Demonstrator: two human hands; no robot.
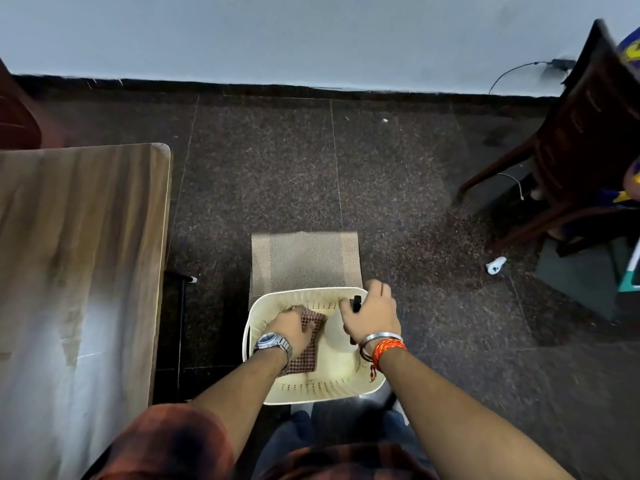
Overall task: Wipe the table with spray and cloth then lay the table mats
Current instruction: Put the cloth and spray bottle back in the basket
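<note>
A cream perforated basket (263, 323) stands on the floor in front of me. Inside it, my left hand (292, 329) grips a brown checked cloth (308, 355). My right hand (372, 313) is curled round the black top of a spray bottle (356, 303) at the basket's right side; the bottle's body is mostly hidden by the hand. Beige table mats (306, 261) lie on the floor just beyond the basket, partly under its far rim. The wooden table (76, 237) fills the left of the view.
Dark speckled floor tiles (398, 185) surround the basket. A dark wooden chair (571, 150) stands at the right with a cable and a small white object (496, 265) on the floor near it. A pale wall runs along the back.
</note>
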